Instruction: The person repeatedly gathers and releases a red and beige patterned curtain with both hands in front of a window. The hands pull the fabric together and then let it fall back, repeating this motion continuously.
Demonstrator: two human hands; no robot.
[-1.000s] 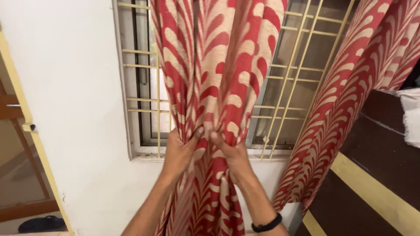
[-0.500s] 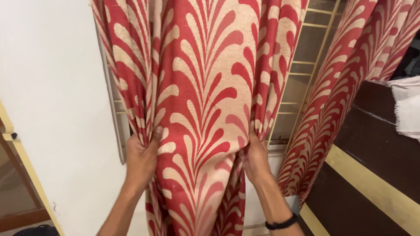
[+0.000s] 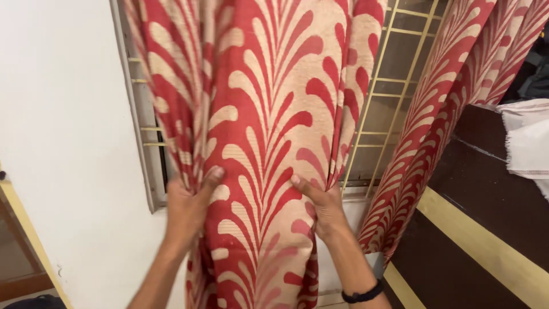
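Note:
A red and cream patterned curtain hangs in front of a window with a yellow metal grille. My left hand grips the curtain's left fold at about sill height, thumb on the front of the cloth. My right hand grips the right fold at the same height, with a black band on its wrist. The cloth is stretched flat between the two hands. A second curtain panel of the same pattern hangs at the right.
A white wall fills the left side. Dark brown furniture with a yellow stripe stands at the right, with a white cloth lying on top. A wooden frame edge shows at the lower left.
My hands have moved apart, spreading the bunched curtain wider across the window. The view has shifted closer to the cloth.

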